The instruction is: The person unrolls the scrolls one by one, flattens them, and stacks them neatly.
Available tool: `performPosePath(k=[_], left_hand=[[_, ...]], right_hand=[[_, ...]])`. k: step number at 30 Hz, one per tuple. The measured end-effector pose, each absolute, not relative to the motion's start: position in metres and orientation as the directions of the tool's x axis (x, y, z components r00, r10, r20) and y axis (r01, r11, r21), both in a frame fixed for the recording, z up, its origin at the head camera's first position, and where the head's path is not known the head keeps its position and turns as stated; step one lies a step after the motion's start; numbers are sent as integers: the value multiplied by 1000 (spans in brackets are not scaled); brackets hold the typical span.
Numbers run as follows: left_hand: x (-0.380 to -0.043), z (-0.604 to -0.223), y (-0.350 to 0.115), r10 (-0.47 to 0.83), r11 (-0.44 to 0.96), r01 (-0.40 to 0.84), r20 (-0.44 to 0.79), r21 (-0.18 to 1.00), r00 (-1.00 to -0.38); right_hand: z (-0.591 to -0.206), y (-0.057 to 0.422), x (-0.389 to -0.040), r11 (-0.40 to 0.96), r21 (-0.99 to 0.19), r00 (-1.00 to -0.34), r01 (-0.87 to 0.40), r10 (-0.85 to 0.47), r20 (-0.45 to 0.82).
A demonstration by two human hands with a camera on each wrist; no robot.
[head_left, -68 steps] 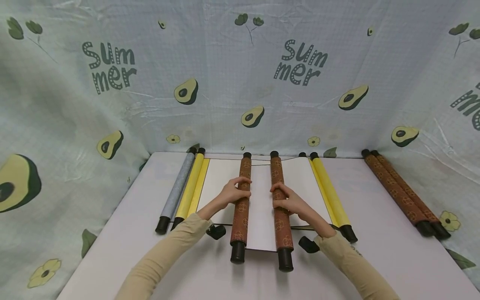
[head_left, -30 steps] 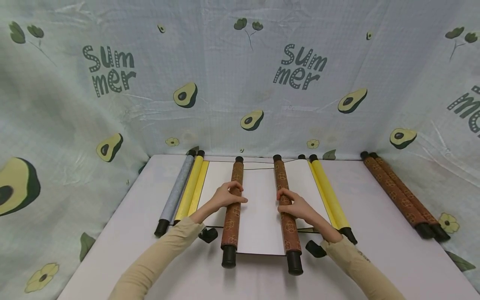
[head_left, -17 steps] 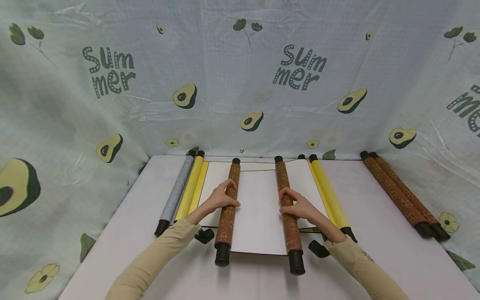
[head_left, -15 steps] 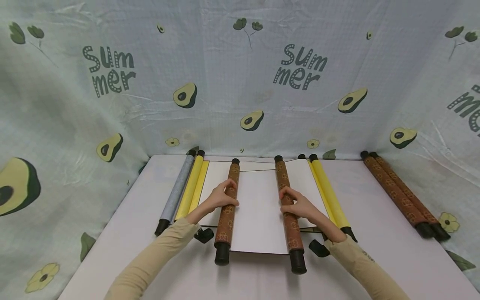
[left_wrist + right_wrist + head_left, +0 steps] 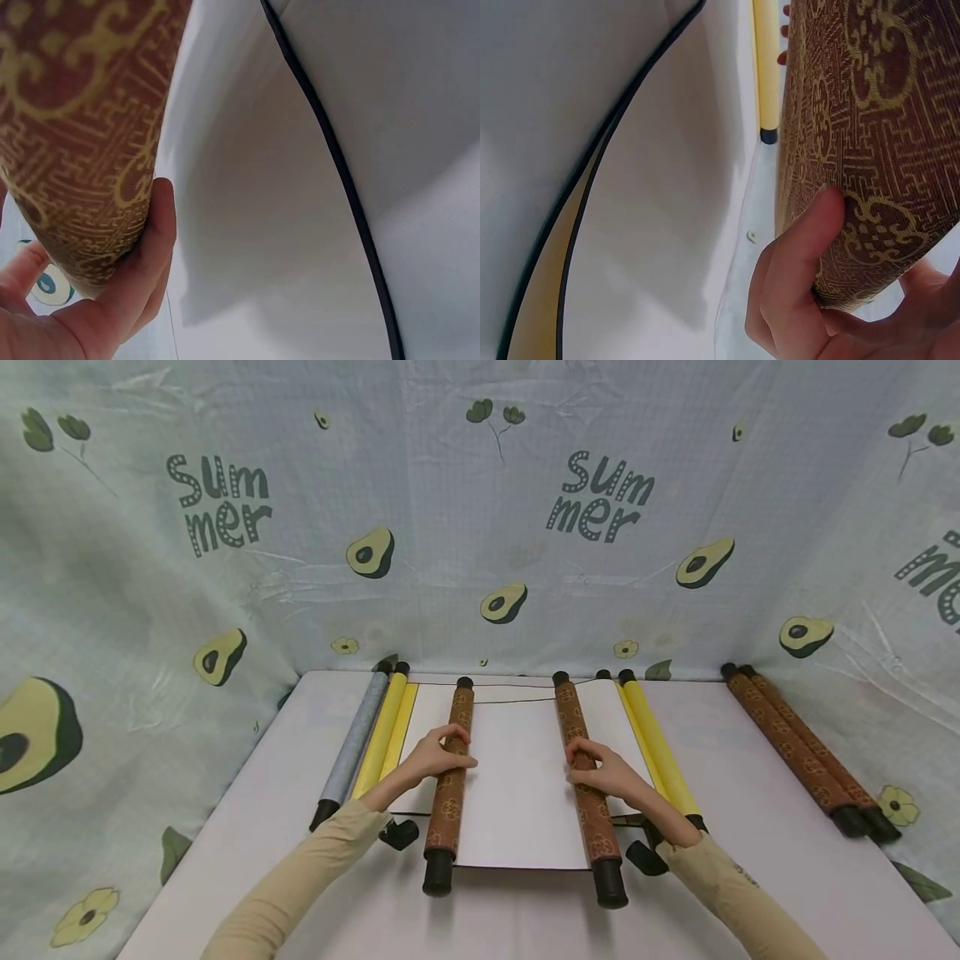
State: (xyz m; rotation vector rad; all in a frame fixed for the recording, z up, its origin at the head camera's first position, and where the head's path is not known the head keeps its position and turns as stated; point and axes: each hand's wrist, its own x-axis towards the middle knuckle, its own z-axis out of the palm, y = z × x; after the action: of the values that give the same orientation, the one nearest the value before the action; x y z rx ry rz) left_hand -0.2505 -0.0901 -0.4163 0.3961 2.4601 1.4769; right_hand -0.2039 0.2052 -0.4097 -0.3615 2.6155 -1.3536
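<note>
Above the white sheet (image 5: 521, 793), a hand can pass lengthwise; the left brown roller (image 5: 450, 806), gripped by my left hand (image 5: 432, 757), obstructs the sheet's left side, and the right brown roller (image 5: 593, 818), gripped by my right hand (image 5: 611, 775), obstructs its right side. Farther left of the sheet, a yellow roller (image 5: 381, 731) and then a grey roller (image 5: 357, 735) block low sideways passage, while another yellow roller (image 5: 662, 743) blocks it farther right. Nearside of the sheet, access runs over the tabletop (image 5: 513, 922) between my sleeves (image 5: 300, 877); beyond its far end, the printed cloth (image 5: 442, 610) forms a barrier.
</note>
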Motion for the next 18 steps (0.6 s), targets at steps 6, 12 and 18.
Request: performPosePath(k=[6, 12, 18], left_hand=[[-248, -415, -92, 344, 482, 157, -22, 862, -939], [-247, -416, -97, 331, 473, 160, -7, 866, -944], [-248, -417, -102, 354, 442, 133, -36, 887, -934]], right_hand=[[-411, 209, -203, 546, -823, -952, -156, -306, -22], [-412, 212, -203, 550, -818, -953, -169, -303, -7], [-413, 215, -203, 573, -800, -959, -175, -285, 6]])
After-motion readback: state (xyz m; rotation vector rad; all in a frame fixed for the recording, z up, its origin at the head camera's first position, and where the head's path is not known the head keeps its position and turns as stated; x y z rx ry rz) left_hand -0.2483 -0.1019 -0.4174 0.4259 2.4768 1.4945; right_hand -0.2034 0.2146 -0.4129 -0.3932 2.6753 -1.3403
